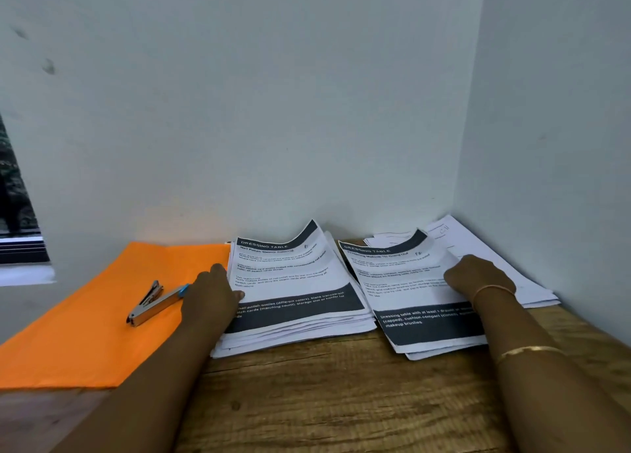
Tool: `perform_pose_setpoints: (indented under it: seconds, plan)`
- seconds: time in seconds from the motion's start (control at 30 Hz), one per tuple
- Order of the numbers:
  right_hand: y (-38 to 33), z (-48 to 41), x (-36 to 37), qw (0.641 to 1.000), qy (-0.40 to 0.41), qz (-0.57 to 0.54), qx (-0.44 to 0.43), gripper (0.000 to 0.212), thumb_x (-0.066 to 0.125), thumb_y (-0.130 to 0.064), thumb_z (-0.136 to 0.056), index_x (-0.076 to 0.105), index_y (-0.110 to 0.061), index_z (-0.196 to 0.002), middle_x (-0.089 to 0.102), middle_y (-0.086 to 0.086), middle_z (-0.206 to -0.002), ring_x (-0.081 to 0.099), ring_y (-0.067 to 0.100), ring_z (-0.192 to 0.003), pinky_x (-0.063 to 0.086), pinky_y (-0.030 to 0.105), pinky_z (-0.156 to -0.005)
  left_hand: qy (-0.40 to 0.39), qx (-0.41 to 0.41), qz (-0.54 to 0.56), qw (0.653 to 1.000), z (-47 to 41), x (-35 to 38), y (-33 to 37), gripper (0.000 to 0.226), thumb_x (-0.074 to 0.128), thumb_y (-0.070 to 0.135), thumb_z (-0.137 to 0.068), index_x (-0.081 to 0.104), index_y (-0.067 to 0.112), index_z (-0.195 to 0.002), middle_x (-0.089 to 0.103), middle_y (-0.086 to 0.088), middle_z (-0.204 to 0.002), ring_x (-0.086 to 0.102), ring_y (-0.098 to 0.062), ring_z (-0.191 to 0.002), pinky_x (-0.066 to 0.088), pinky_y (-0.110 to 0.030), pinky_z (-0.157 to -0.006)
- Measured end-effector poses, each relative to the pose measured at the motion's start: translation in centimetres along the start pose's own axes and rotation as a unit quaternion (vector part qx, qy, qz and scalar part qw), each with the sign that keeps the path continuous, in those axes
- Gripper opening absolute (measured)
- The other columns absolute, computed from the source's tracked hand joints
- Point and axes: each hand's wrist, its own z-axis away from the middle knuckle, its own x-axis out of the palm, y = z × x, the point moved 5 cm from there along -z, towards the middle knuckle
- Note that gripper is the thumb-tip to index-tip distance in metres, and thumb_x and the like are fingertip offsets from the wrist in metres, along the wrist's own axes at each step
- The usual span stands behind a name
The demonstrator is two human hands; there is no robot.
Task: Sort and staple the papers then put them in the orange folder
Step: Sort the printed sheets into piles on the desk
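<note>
Two stacks of printed papers with dark headers lie side by side on the wooden table. My left hand [213,290] rests at the left edge of the left stack [293,282], thumb touching the top sheet. On the right stack [406,292] lies my right hand [478,276], fingers on its right side. A third pile of plain white sheets [505,264] sits in the corner behind that hand. The orange folder [99,316] lies flat on the left, and a silver stapler with a blue end [153,304] rests on it, its jaws apart.
White walls close in the table at the back and right, meeting in a corner behind the papers. A window edge [20,241] shows at far left. Bare wooden table [324,391] stretches in front of the stacks.
</note>
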Motion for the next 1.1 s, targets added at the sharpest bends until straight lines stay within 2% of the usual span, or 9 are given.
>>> perform_pose_setpoints:
  seconds: [0.13, 0.37, 0.5, 0.67, 0.73, 0.8, 0.87, 1.0, 1.1]
  plan:
    - [0.2, -0.2, 0.5, 1.0, -0.002, 0.009, 0.027, 0.045, 0.051, -0.029, -0.086, 0.051, -0.013, -0.128, 0.049, 0.015, -0.134, 0.046, 0.035, -0.122, 0.038, 0.042, -0.102, 0.002, -0.002, -0.006, 1.0, -0.3, 0.1, -0.4, 0.041, 0.063, 0.028, -0.088, 0.049, 0.002, -0.117, 0.056, -0.016, -0.118, 0.053, -0.03, -0.107, 0.038, -0.032, -0.073]
    - [-0.1, -0.4, 0.8, 0.997, 0.005, 0.072, 0.008, 0.046, 0.046, -0.029, -0.089, 0.04, -0.016, -0.133, 0.039, 0.011, -0.139, 0.031, 0.034, -0.131, 0.027, 0.046, -0.103, 0.014, -0.003, -0.022, 1.0, -0.5, 0.0, -0.7, 0.032, 0.055, 0.02, -0.093, 0.052, 0.0, -0.118, 0.057, -0.017, -0.121, 0.051, -0.03, -0.112, 0.039, -0.034, -0.081]
    - [-0.3, -0.5, 1.6, 0.997, -0.024, 0.078, -0.01, 0.049, 0.041, -0.029, -0.091, 0.033, -0.017, -0.138, 0.033, 0.01, -0.145, 0.025, 0.035, -0.136, 0.025, 0.052, -0.107, 0.046, -0.002, 0.023, 0.999, -0.6, -0.3, -0.6, 0.02, 0.049, 0.011, -0.094, 0.054, -0.003, -0.109, 0.057, -0.021, -0.111, 0.053, -0.035, -0.101, 0.034, -0.033, -0.07]
    - [-2.3, -0.3, 1.8, 0.993, 0.016, 0.076, -0.083, 0.058, 0.045, -0.025, -0.09, 0.024, -0.019, -0.144, 0.016, 0.007, -0.154, 0.007, 0.035, -0.143, 0.012, 0.061, -0.112, 0.099, 0.014, 0.106, 0.989, -0.2, -1.4, -0.2, 0.008, 0.043, 0.003, -0.094, 0.048, -0.001, -0.1, 0.058, -0.024, -0.097, 0.048, -0.031, -0.078, 0.029, -0.034, -0.06]
    - [-3.9, 0.2, 1.8, 0.986, 0.059, 0.043, -0.148, 0.058, 0.047, -0.02, -0.089, 0.028, -0.018, -0.144, 0.022, 0.006, -0.154, 0.012, 0.034, -0.143, 0.016, 0.059, -0.112, 0.124, 0.016, 0.143, 0.982, 0.1, -2.0, 0.0, 0.007, 0.041, 0.004, -0.095, 0.045, 0.0, -0.099, 0.058, -0.023, -0.09, 0.045, -0.028, -0.071, 0.027, -0.034, -0.055]
    - [-5.5, 1.0, 1.8, 0.97, 0.097, -0.029, -0.223, 0.052, 0.049, -0.016, -0.089, 0.038, -0.014, -0.14, 0.037, 0.009, -0.146, 0.029, 0.034, -0.136, 0.028, 0.052, -0.109, 0.146, 0.011, 0.176, 0.973, 0.2, -2.5, 0.1, 0.01, 0.041, 0.004, -0.095, 0.044, -0.001, -0.104, 0.057, -0.022, -0.09, 0.045, -0.028, -0.071, 0.028, -0.034, -0.055]
    - [-7.1, 2.3, 2.0, 0.941, 0.09, -0.121, -0.303, 0.047, 0.05, -0.013, -0.092, 0.043, -0.011, -0.138, 0.045, 0.011, -0.141, 0.039, 0.033, -0.13, 0.034, 0.045, -0.107, 0.166, 0.008, 0.201, 0.965, 0.3, -2.9, 0.2, 0.015, 0.043, 0.003, -0.094, 0.044, 0.001, -0.108, 0.057, -0.021, -0.095, 0.047, -0.029, -0.076, 0.032, -0.035, -0.06]
    - [-10.0, 5.4, 2.3, 0.894, -0.014, -0.247, -0.373, 0.043, 0.044, -0.025, -0.1, 0.039, -0.015, -0.141, 0.049, 0.002, -0.134, 0.048, 0.015, -0.12, 0.036, 0.024, -0.096, 0.189, 0.001, 0.245, 0.951, 0.6, -3.4, 0.7, 0.025, 0.041, 0.001, -0.093, 0.044, -0.001, -0.118, 0.058, -0.025, -0.107, 0.053, -0.039, -0.095, 0.034, -0.036, -0.067]
    - [-11.2, 6.7, 3.0, 0.868, -0.12, -0.347, -0.334, 0.049, 0.043, -0.036, -0.099, 0.031, -0.022, -0.145, 0.046, -0.007, -0.122, 0.045, 0.009, -0.118, 0.036, 0.025, -0.099, 0.183, -0.011, 0.279, 0.942, 0.6, -3.3, 0.9, 0.026, 0.04, 0.002, -0.095, 0.044, -0.004, -0.121, 0.058, -0.028, -0.111, 0.053, -0.041, -0.098, 0.035, -0.035, -0.067]
